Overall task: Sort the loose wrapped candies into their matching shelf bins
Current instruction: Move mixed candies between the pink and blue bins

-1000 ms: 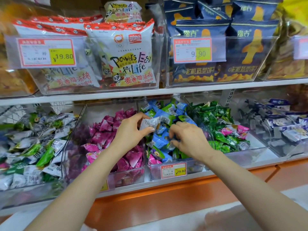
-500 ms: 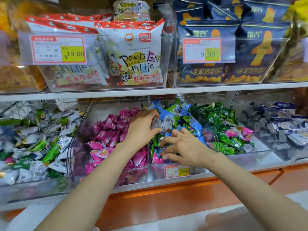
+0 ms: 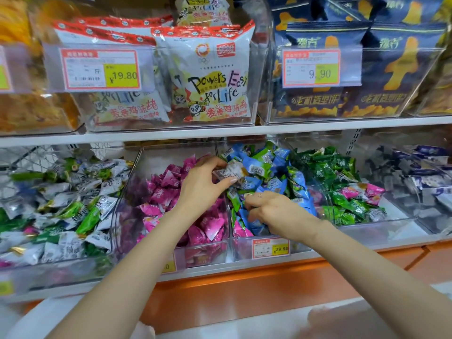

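Now my left grip (image 3: 203, 188) pinches a silver-wrapped candy (image 3: 231, 171) between thumb and fingertips, over the bin (image 3: 242, 249) of blue candies (image 3: 254, 165). My right grip (image 3: 278, 211) curls down among those blue wrappers; whether it has hold of one I cannot tell.

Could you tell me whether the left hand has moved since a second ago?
No: the left hand still pinches the pale candy where the pink bin meets the blue bin.
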{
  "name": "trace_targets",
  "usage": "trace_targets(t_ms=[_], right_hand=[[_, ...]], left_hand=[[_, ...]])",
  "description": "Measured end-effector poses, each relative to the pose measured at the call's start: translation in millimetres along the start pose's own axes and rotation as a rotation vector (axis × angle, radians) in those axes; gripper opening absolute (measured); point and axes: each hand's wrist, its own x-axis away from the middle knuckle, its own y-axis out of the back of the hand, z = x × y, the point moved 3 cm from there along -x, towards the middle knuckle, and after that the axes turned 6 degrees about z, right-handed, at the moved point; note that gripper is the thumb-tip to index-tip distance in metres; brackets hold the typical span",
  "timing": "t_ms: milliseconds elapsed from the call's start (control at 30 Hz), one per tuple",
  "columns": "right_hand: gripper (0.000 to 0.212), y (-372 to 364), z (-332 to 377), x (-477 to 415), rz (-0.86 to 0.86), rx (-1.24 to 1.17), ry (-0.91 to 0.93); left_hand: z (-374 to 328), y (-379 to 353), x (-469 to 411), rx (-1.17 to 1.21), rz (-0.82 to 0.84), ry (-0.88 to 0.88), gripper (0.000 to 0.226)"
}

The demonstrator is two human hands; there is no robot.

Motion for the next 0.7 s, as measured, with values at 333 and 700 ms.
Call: trace_targets(t_ms=[333,700], right_hand=[[0.033,13,2,0,0.423,-0.884,-0.495],[0.085,-7,20,-3,0.701,-0.993,-0.445]], left_hand=[[1,11,16,0.071,0.014,-0.026,0.036],[2,9,22,0.075,0.030,-0.031,0.032]])
